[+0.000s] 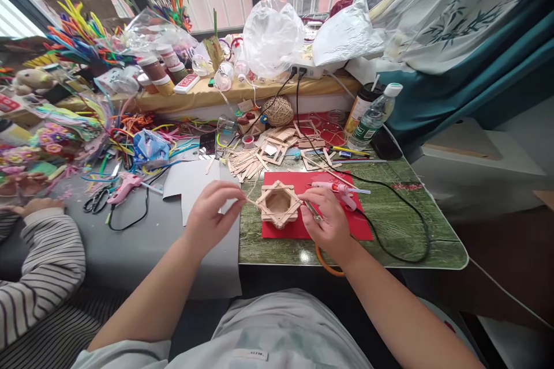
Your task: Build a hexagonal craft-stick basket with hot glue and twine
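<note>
A star-shaped craft-stick pot [279,222] with a hollow middle stands on a red sheet [361,226]. To its left, my left hand [215,213] pinches a thin length of twine [251,201] that runs to the pot's side. My right hand [328,217] is at the pot's right side, its thumb and fingertips drawn together; what they grip is too small to make out. Under that hand lies a small metal tool [312,211], partly covered. Just behind it, a pink glue gun [340,188] rests on the sheet.
Loose craft sticks [244,164] and a ball of twine [279,111] lie behind the pot. A water bottle [375,116] stands at the back right, and a black cord [426,230] loops over the table. At left are scissors [96,200], another glue gun [126,187] and a co-worker's striped sleeve [54,253].
</note>
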Motion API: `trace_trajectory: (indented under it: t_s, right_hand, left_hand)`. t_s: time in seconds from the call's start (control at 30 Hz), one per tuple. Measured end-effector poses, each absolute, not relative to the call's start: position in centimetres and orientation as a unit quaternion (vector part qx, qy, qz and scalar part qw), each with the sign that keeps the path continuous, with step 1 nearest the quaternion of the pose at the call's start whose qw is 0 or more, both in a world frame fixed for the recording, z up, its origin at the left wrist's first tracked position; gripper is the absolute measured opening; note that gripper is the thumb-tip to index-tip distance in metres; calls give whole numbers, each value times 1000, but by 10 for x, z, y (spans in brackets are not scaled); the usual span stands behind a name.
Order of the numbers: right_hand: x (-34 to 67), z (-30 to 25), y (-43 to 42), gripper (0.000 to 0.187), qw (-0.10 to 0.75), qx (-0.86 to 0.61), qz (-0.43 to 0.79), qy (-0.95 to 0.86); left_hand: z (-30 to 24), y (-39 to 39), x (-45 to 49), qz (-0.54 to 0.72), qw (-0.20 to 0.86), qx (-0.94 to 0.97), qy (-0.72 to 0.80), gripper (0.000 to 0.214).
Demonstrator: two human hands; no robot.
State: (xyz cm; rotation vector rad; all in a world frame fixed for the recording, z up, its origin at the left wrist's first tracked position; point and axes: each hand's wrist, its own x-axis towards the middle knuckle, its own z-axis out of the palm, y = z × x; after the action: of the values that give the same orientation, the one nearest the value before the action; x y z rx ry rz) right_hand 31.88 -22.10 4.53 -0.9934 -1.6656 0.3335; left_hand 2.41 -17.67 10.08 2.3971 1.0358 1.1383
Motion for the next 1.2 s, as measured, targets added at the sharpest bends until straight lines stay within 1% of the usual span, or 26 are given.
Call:
trace_trajectory:
  t_s: [0.1,0.17,0.2,0.23,0.3,0.33,0.37,0.4,0.43,0.47,0.53,0.6,0.67,0.7,0.77,0.83,0.9,1.0,1.1,1.2]
  right_hand:
    - [314,70,-244,25,508,-399,270,-714]
    - [307,75,-262,35,465,-376,344,-724]
    - [302,74,-270,42,448,-381,374,-718]
    - [297,72,-278,45,432,-399,410,-698]
    - [287,65,-289,25,380,-432,484,-659]
    - [282,61,-292,22,358,-442,503,-651]
    - [278,58,-294,28,343,-445,508,-653]
    - [275,55,-294,34,338,-446,499,-662]
    - [272,52,-294,36,341,-446,481,-673]
    - [271,49,-292,35,350,-445,459,-685]
    - [269,44,-287,27,365,-442,398,-716]
    - [267,40,-279,21,384,-427,301,-762]
    - [266,38,-271,32,404,-404,201,-795]
    - [266,38,-267,37,415,-397,170,-801]
    - [266,39,-259,42,445,-394,149,-790]
    - [266,41,-253,44,479,-396,142,-771]
    - [267,41,-248,47,500,-389,109,-766]
    - [269,36,-239,46,497,-378,34,-780]
    - [267,29,-228,35,461,-380,-3,-802]
    - [262,25,-221,26,416,-387,-15,-823]
  left_hand:
    - [100,-189,30,338,70,908,238,23]
    - [97,-194,34,307,29,936,172,25]
    - [95,-196,37,298,4,943,146,23]
    - [94,-197,39,288,-23,949,126,20]
    - [89,-200,42,264,-58,958,97,12]
    - [87,-200,43,246,-61,963,87,9]
    - [84,-200,43,226,-52,969,83,9]
    - [81,-198,41,205,-33,974,86,11]
    - [78,-196,39,188,-8,978,95,14]
    - [76,-193,36,176,20,978,110,18]
    - [73,-182,29,177,76,969,152,23]
    - [75,-168,21,196,123,954,189,26]
    - [82,-151,15,223,175,935,215,28]
    - [86,-142,13,231,195,927,224,28]
    - [95,-125,11,257,214,909,247,27]
    - [103,-109,13,269,243,894,265,25]
    - [107,-94,20,281,265,882,271,25]
    - [99,-70,36,282,286,882,247,25]
    - [77,-49,53,275,308,873,260,23]
    - [47,-38,65,276,367,837,296,21]
